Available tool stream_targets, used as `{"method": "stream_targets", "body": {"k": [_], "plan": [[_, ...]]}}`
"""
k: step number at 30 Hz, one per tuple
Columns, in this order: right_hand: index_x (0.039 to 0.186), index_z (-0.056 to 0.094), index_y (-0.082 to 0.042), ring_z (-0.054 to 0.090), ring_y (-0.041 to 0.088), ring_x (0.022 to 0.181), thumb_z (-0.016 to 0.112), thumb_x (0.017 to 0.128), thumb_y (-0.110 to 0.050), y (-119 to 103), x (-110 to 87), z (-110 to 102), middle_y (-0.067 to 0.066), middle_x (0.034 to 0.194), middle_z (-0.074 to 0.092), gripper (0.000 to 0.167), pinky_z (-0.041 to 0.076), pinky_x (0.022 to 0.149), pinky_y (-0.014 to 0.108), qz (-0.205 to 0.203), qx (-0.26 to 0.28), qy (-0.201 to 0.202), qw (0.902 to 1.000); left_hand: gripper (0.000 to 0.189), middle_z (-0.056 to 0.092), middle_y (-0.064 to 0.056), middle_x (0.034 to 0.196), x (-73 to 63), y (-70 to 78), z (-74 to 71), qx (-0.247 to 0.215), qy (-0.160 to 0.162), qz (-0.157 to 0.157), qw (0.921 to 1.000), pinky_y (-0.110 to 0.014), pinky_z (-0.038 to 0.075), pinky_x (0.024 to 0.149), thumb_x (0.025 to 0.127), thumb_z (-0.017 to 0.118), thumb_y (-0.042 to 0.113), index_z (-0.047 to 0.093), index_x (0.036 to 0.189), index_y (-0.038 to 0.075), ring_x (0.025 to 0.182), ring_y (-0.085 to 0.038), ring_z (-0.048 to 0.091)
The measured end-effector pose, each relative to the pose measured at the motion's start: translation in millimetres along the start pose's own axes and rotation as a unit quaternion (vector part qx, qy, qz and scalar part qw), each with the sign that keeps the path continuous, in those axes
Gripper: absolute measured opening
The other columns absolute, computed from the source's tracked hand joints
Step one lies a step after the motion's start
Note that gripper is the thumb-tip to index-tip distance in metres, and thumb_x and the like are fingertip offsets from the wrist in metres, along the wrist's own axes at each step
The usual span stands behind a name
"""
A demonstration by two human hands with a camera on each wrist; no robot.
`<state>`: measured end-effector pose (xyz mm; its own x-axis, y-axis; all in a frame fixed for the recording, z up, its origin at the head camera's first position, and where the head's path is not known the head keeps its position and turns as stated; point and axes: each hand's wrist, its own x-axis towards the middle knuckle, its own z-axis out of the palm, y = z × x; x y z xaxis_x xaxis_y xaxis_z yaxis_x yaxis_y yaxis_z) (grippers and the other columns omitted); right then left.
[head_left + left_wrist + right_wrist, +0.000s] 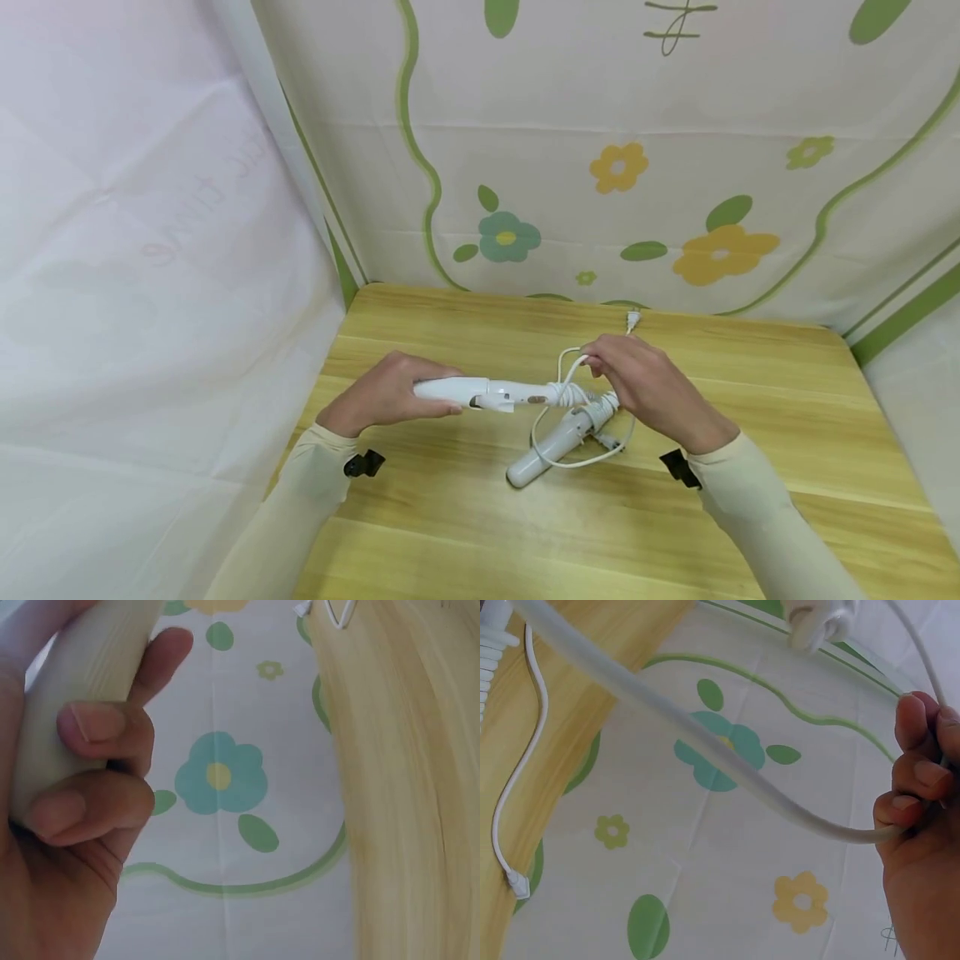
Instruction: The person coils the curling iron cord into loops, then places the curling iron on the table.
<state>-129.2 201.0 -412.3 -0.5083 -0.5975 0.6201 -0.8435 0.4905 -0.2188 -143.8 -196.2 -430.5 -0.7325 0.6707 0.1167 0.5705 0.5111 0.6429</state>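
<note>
My left hand (393, 390) grips one end of a long white wand-shaped appliance (453, 390), its fingers curled round the smooth body in the left wrist view. White power cord (795, 814) is wound about the appliance's other end and runs in a loose loop to my right hand (652, 383). There my right fingers curl round the cord and pinch it. Below lies a second pale wand-shaped appliance (543, 457) on the table, slanting, its own cord (602, 408) coiled about its upper end. The held appliance is raised over the table.
A white plug (633, 319) lies near the back edge of the wooden table (450, 533). Another plug (607, 442) sits beside the second appliance. Behind the table hangs a flower-printed cloth (555, 100), with a pale cloth (150, 333) at the left.
</note>
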Motion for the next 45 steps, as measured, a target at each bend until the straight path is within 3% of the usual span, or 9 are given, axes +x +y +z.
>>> {"method": "stream_targets", "body": {"k": [4,7,16,20,28,34,37,41,45], "plan": [[0.114,0.069,-0.006,0.067,0.009,0.084,0.063,0.108,-0.002,3.7,-1.8,4.4,-0.001,0.095,0.071,0.009,0.058,0.081,0.034,0.013,0.037,-0.011,0.9992,0.038,0.083,0.004,0.118,-0.7,0.4,0.5,-0.016,-0.022,0.026,0.9993,-0.025,0.059,0.069,0.093,0.089,0.037,0.083,0.126,0.021,0.082,-0.003,0.07],[0.112,0.07,-0.009,0.067,0.008,0.084,0.071,0.098,0.01,5.1,-3.6,10.0,-0.004,0.095,0.071,0.024,0.058,0.08,0.032,0.037,0.063,-0.024,0.997,0.037,0.083,0.006,0.114,-0.6,2.9,1.3,-0.04,-0.03,0.049,0.9976,-0.026,0.058,0.067,0.092,0.09,0.034,0.083,0.126,0.021,0.078,-0.003,0.067],[0.11,0.069,-0.018,0.062,0.003,0.083,0.059,0.108,0.007,2.9,-11.5,26.8,-0.007,0.09,0.068,0.027,0.056,0.075,0.027,0.097,0.146,-0.071,0.982,0.038,0.085,-0.002,0.112,-1.2,7.8,0.4,-0.09,0.017,0.136,0.9865,-0.024,0.057,0.064,0.086,0.095,0.018,0.084,0.122,0.013,0.077,-0.004,0.07],[0.114,0.073,-0.02,0.061,0.001,0.084,0.057,0.11,0.001,-6.5,-8.8,33.0,-0.007,0.094,0.071,0.026,0.055,0.077,0.025,0.113,0.189,-0.074,0.9727,0.038,0.084,-0.009,0.112,0.6,9.3,-0.2,-0.12,0.042,0.144,0.9814,-0.027,0.058,0.063,0.084,0.094,0.01,0.084,0.121,0.008,0.076,-0.007,0.07],[0.108,0.069,-0.013,0.055,0.008,0.065,0.047,0.115,0.0,-25.1,-12.7,52.6,0.004,0.082,0.067,0.027,0.051,0.058,0.025,0.189,0.295,-0.087,0.9325,0.043,0.084,-0.007,0.118,9.4,13.8,4.9,-0.102,0.139,0.101,0.9799,-0.03,0.058,0.069,0.084,0.095,0.009,0.083,0.126,0.009,0.084,-0.012,0.074],[0.118,0.068,-0.001,0.049,0.016,0.056,0.034,0.121,-0.012,-30.7,-12.8,55.9,0.01,0.086,0.065,0.035,0.046,0.046,0.029,0.256,0.405,-0.084,0.8737,0.045,0.083,-0.006,0.12,12.7,17.5,8.3,-0.085,0.174,0.067,0.9787,-0.029,0.054,0.064,0.085,0.095,0.013,0.082,0.128,0.012,0.077,-0.012,0.07],[0.122,0.066,0.004,0.045,0.016,0.055,0.032,0.122,-0.016,-31.0,-13.4,56.6,0.012,0.086,0.065,0.04,0.042,0.044,0.03,0.268,0.444,-0.072,0.8521,0.045,0.083,-0.008,0.119,13.9,18.1,8.2,-0.084,0.185,0.062,0.9772,-0.029,0.055,0.065,0.085,0.094,0.012,0.082,0.128,0.01,0.077,-0.012,0.069],[0.128,0.064,0.009,0.041,0.013,0.054,0.031,0.122,-0.017,-30.5,-15.2,59.8,0.011,0.087,0.064,0.042,0.037,0.042,0.028,0.277,0.47,-0.069,0.835,0.044,0.083,-0.007,0.119,14.1,18.0,5.3,-0.096,0.216,0.048,0.9704,-0.029,0.057,0.066,0.085,0.094,0.011,0.082,0.127,0.011,0.079,-0.014,0.071],[0.131,0.064,0.008,0.037,0.01,0.052,0.031,0.122,-0.018,-30.8,-18.6,63.2,0.008,0.087,0.063,0.043,0.033,0.042,0.025,0.29,0.474,-0.074,0.8284,0.044,0.084,-0.007,0.118,13.6,17.0,2.0,-0.096,0.243,0.041,0.9644,-0.026,0.057,0.064,0.084,0.095,0.01,0.083,0.127,0.012,0.078,-0.014,0.071]]}}
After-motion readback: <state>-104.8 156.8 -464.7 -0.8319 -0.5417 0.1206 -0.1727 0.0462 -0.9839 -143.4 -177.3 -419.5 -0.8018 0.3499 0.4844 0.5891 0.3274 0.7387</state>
